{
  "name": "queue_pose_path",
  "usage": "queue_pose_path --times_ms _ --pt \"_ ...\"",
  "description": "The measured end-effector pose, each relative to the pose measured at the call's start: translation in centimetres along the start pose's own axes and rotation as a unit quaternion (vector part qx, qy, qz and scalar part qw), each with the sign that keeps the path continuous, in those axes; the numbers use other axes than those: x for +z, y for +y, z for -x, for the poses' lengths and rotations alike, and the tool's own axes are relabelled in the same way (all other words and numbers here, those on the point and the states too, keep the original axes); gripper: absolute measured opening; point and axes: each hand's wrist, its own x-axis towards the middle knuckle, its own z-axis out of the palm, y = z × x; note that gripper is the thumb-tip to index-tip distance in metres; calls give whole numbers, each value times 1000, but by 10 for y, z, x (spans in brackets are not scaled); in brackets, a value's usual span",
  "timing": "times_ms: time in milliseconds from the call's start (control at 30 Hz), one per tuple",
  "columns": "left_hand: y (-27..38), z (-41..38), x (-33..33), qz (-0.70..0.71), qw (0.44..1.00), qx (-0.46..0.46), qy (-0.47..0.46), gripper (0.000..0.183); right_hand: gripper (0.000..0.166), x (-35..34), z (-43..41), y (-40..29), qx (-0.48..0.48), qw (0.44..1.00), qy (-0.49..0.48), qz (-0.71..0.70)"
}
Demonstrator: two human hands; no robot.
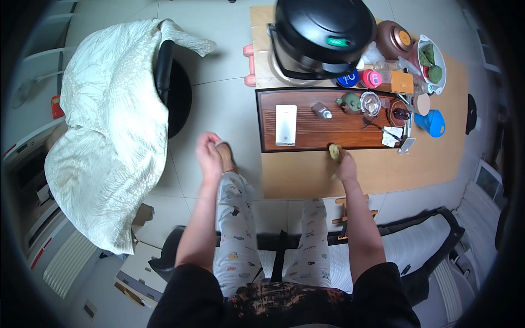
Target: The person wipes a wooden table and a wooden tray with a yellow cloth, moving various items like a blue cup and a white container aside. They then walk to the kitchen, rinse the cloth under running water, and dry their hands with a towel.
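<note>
My right hand (pixel 348 166) grips a crumpled yellowish cloth (pixel 335 151) at the front edge of a dark-framed wooden tea tray (pixel 303 137). Off the table to the left, my left hand (pixel 208 158) hangs over the floor beside my foot; its fingers are curled and blurred, and whether anything is in them is hidden. On the tray lie a white smartphone-like box (pixel 286 125), a small clear bottle (pixel 322 110), a green teapot (pixel 349 102), a glass dish (pixel 370 103) and a white paper slip (pixel 391 136).
A large black-lidded cooker (pixel 324 37) stands at the table's back, with jars and an orange box (pixel 401 82) beside it. A blue cup (pixel 430 123) is right of the tray. A pink dumbbell (pixel 249 65) lies by the table; a pale cloth (pixel 110 135) drapes over furniture at left.
</note>
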Motion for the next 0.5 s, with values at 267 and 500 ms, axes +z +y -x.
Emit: queue_pose_path --times_ms 267,500 --pt "52 -229 -94 -312 881 354 -17 13 34 24 30 -207 -87 943 66 -314" --pt "-25 -268 -107 -259 917 291 -81 19 32 36 -109 -337 -164 928 303 -142"
